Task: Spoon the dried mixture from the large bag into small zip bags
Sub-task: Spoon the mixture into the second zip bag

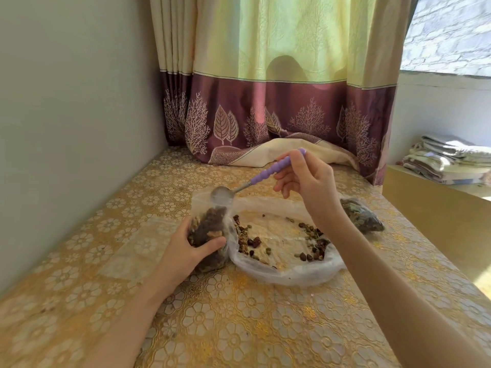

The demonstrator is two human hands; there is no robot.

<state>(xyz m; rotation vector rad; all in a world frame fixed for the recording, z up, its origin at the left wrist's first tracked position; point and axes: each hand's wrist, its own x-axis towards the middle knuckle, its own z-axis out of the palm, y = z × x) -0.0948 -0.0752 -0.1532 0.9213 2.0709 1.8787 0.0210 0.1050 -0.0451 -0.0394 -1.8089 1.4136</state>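
Note:
A small clear zip bag (210,229), mostly full of brown dried mixture, stands upright on the table. My left hand (186,248) grips its lower half from the left. My right hand (308,179) holds a spoon (265,172) by its purple handle; the metal bowl of the spoon sits tilted at the small bag's open mouth. To the right lies the large clear bag (287,274), spread open and flat, with scattered dried pieces along its edges.
A filled small bag (361,215) lies behind my right forearm at the right. The table carries a gold floral cloth (225,328). A curtain (265,115) hangs at the back, a grey wall runs on the left, and folded cloths (449,160) are stacked at far right.

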